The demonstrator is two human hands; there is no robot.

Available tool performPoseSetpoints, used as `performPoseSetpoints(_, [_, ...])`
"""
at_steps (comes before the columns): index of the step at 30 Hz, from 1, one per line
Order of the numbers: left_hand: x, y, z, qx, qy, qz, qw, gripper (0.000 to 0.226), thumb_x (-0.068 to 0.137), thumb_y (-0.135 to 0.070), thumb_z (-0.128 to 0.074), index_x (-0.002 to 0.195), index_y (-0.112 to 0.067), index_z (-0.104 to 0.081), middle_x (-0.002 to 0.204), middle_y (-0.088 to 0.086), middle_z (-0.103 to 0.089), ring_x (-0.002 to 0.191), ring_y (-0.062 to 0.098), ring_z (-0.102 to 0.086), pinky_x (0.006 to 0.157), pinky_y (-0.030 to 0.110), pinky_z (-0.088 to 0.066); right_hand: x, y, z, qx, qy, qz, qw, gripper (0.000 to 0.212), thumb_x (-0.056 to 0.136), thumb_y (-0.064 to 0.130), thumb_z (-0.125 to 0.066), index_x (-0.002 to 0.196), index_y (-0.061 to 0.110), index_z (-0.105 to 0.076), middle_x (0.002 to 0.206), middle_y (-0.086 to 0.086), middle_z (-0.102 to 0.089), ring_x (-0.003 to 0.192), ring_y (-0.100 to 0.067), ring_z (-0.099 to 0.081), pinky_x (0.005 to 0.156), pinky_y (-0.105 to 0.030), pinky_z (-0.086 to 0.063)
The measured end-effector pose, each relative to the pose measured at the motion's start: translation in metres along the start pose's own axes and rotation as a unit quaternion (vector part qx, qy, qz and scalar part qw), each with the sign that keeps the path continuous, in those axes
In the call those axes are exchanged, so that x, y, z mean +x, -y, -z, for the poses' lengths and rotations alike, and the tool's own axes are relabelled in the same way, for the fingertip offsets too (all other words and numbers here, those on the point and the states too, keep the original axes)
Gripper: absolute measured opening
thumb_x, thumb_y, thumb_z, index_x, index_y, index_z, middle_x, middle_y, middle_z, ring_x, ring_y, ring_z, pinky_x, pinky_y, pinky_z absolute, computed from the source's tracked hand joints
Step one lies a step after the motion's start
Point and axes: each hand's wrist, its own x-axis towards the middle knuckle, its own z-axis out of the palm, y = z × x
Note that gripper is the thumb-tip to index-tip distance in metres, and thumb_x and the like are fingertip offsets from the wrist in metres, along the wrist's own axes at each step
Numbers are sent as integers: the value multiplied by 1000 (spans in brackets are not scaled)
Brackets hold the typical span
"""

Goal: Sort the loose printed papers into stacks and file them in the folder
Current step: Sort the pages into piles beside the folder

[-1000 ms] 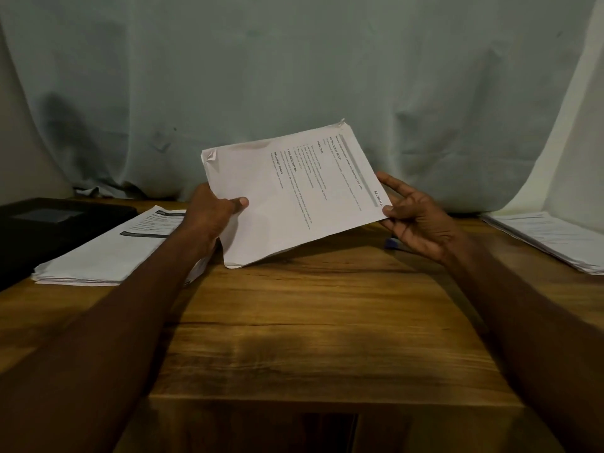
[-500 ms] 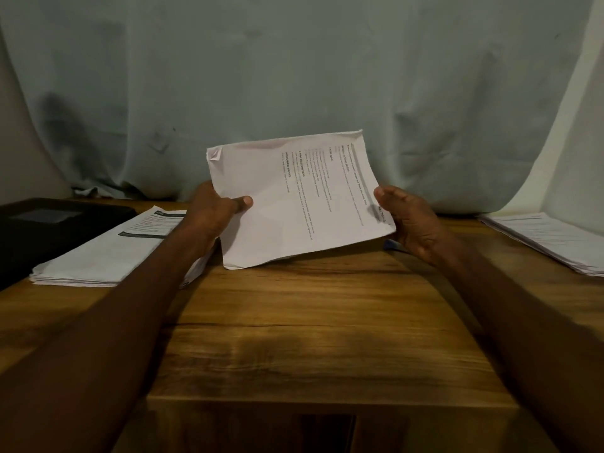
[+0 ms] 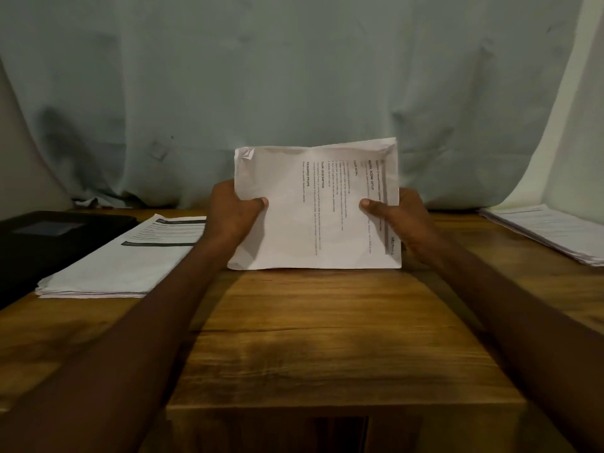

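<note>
Now we've got L hand (image 3: 233, 212) & R hand (image 3: 397, 215) pinching the paper bundle (image 3: 313, 220) upright mid-table (image 3: 327, 322); uneven tapping could splay sheets.

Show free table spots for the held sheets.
Bare wood runs in front of the sheets, between the left stack and right stack. Crowded far left: folder against the left stack.
</note>
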Motion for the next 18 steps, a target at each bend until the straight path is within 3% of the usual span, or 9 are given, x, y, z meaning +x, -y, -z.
performPoseSetpoints(2, [-2, -3, -2, -10, -8, -14, 1000, 48, 92, -19, -76, 136, -8, -60, 114, 1, -61, 100, 19, -57, 84, 33, -45, 2, 3, -7, -85, -61, 84, 991, 32, 96, 16, -69, 128, 11, -65, 98, 10, -70, 80, 3, -71, 59, -10, -53])
performPoseSetpoints(5, [-1, -6, 4, -43, -39, -22, 998, 50, 89, -28, -79, 133, -11, -62, 118, 0, -66, 104, 20, -63, 87, 36, -51, 3, 4, -17, -82, -99, 140, 982, 34, 98, 17, -67, 132, 14, -64, 104, 16, -67, 90, 5, -67, 71, -11, -56])
performPoseSetpoints(8, [-3, -3, 6, -15, -40, -36, 998, 48, 88, -31, -79, 129, -11, -67, 120, 4, -71, 103, 21, -67, 89, 37, -55, 0, -3, -24, -77, -86, 133, 984, 35, 97, 17, -69, 132, 13, -64, 104, 13, -69, 90, 2, -69, 73, -18, -60])
performPoseSetpoints(11, [-5, 3, 6, -13, -20, -25, 999, 44, 88, -30, -81, 127, -12, -69, 114, 0, -71, 100, 18, -67, 85, 34, -55, -2, -10, -28, -83, -42, 86, 992, 39, 94, 13, -73, 130, 14, -59, 104, 11, -64, 87, 0, -63, 59, -9, -52])
performPoseSetpoints(13, [-5, 5, 6, -41, -10, 3, 999, 43, 85, -29, -83, 123, -15, -69, 108, -6, -71, 99, 18, -69, 87, 36, -57, -2, -11, -30, -100, -56, 76, 991, 42, 93, 12, -73, 132, 14, -57, 110, 8, -62, 88, -1, -59, 56, -7, -49])
performPoseSetpoints(16, [-7, 13, 5, -97, 30, 60, 993, 43, 82, -24, -86, 120, -17, -67, 107, -5, -72, 101, 21, -70, 90, 40, -59, -4, -11, -32, -108, -112, 106, 982, 44, 95, 8, -69, 138, 11, -58, 120, 6, -61, 102, -6, -58, 75, -11, -52])
performPoseSetpoints(18, [-9, 19, 1, -94, 54, 84, 991, 52, 81, -22, -87, 127, -15, -63, 116, -1, -71, 108, 26, -68, 96, 45, -57, -6, -12, -34, -102, -121, 107, 982, 43, 95, 7, -68, 137, 11, -59, 119, 6, -61, 101, -5, -57, 76, -12, -51])
